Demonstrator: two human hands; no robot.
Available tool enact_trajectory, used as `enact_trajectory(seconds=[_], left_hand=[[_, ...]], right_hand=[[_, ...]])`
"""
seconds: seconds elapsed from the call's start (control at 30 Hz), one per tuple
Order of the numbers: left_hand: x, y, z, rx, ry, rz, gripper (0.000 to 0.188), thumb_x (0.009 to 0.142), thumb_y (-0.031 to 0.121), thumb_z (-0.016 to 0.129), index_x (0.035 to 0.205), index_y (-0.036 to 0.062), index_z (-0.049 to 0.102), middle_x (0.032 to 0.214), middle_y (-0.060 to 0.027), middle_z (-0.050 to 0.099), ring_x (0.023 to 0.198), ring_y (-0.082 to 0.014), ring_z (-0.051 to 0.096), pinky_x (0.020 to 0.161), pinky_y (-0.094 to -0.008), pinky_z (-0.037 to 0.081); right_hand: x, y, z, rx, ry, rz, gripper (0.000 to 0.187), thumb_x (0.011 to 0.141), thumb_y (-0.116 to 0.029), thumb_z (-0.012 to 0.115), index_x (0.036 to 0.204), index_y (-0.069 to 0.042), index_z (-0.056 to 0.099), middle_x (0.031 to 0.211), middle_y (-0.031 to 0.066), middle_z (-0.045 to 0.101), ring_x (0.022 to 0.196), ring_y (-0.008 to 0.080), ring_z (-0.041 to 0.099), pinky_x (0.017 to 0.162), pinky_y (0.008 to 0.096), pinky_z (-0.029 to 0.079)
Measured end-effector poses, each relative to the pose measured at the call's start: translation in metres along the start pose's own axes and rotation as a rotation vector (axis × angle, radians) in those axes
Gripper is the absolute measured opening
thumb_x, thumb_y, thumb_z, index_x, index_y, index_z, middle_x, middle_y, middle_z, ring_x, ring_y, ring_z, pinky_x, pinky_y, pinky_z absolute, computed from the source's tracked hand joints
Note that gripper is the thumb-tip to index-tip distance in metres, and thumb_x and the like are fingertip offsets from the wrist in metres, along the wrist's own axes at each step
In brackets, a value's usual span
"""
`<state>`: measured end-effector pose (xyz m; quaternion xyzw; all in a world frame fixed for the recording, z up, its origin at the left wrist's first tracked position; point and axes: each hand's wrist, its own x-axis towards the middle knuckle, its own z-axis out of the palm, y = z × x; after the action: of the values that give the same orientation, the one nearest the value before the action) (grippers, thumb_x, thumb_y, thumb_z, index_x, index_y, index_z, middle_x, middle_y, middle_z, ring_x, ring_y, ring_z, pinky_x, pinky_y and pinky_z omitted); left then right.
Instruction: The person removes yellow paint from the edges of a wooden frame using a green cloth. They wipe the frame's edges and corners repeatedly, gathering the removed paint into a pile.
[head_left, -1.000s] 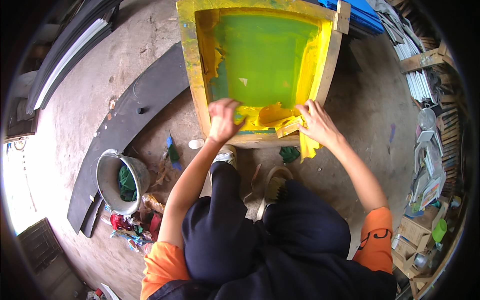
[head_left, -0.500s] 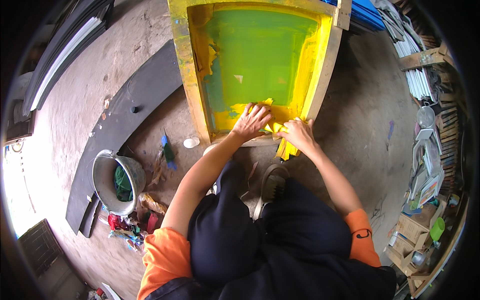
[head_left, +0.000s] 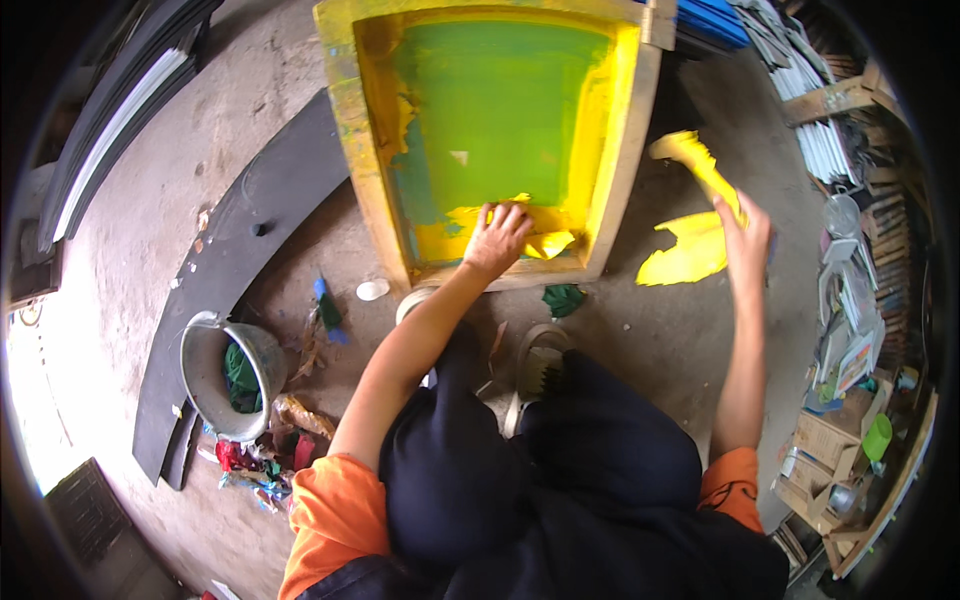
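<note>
A wooden-framed printing screen (head_left: 505, 120) with green mesh and yellow tape round its inner edges stands in front of me. My left hand (head_left: 497, 238) is at its near end, fingers curled onto the yellow tape (head_left: 550, 244), part of which sticks up loose beside the hand. The fingertips are partly hidden. Off to the right of the frame, my right hand (head_left: 747, 235) grips a torn piece of yellow tape (head_left: 690, 250) that hangs out to the left in two ragged lengths, above the floor.
On the left a metal bucket (head_left: 232, 375) holding dark green cloth lies tipped near a curved black sheet (head_left: 235, 250) and colourful scraps (head_left: 265, 460). A white lid-like disc (head_left: 372, 289) and a green rag (head_left: 563, 299) are on the floor. Cardboard boxes (head_left: 830, 440) line the right.
My right hand has swung from the screen's near right corner out to the right, carrying torn yellow tape. My left hand stays on the near end, fingers more curled. The green rag shows now.
</note>
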<state>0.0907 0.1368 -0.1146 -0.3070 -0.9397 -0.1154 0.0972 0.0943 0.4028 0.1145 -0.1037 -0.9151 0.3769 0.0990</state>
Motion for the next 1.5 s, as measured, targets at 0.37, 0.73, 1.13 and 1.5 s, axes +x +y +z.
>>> enact_trajectory(seconds=[0.37,0.73,1.13,1.5], left_hand=[[0.005,-0.026,-0.051,-0.481,-0.045,0.038,0.048,0.073,0.032,0.067,0.113,0.0117,0.048,0.116,-0.0121,0.042,0.112,-0.0314,0.039,0.096,-0.0452,0.029],[0.045,-0.031,-0.253,-0.540,0.691,-0.003,0.072,0.068,0.029,0.071,0.125,0.0070,0.033,0.123,-0.0162,0.031,0.119,-0.0325,0.030,0.101,-0.0467,0.027],[0.042,-0.009,-0.355,0.069,0.467,0.172,0.102,0.059,0.053,0.070,0.139,0.0162,0.019,0.142,-0.0072,0.023,0.134,-0.0255,0.016,0.108,-0.0518,0.003],[0.073,-0.022,-0.272,-0.078,0.428,0.182,0.045,0.070,0.032,0.068,0.109,0.0134,0.051,0.106,-0.0082,0.050,0.104,-0.0278,0.047,0.094,-0.0426,0.036]], right_hand=[[0.032,-0.013,0.016,0.422,-0.045,0.024,0.029,0.078,-0.020,0.067,0.095,0.003,0.061,0.081,0.0048,0.063,0.070,0.0075,0.057,0.063,0.0228,0.046],[0.008,-0.132,0.012,0.030,0.027,-0.288,0.063,0.068,-0.060,0.064,0.083,0.000,0.055,0.076,0.0132,0.062,0.076,0.0247,0.062,0.075,0.0432,0.043],[-0.008,-0.180,0.040,0.129,-0.225,-0.425,0.047,0.086,-0.030,0.044,0.116,0.006,0.036,0.124,0.0284,0.038,0.121,0.0379,0.033,0.100,0.0385,0.028],[-0.006,-0.128,0.040,0.308,-0.288,-0.367,0.034,0.081,-0.013,0.063,0.107,-0.005,0.041,0.097,0.0105,0.060,0.093,0.0195,0.060,0.074,0.0289,0.047]])
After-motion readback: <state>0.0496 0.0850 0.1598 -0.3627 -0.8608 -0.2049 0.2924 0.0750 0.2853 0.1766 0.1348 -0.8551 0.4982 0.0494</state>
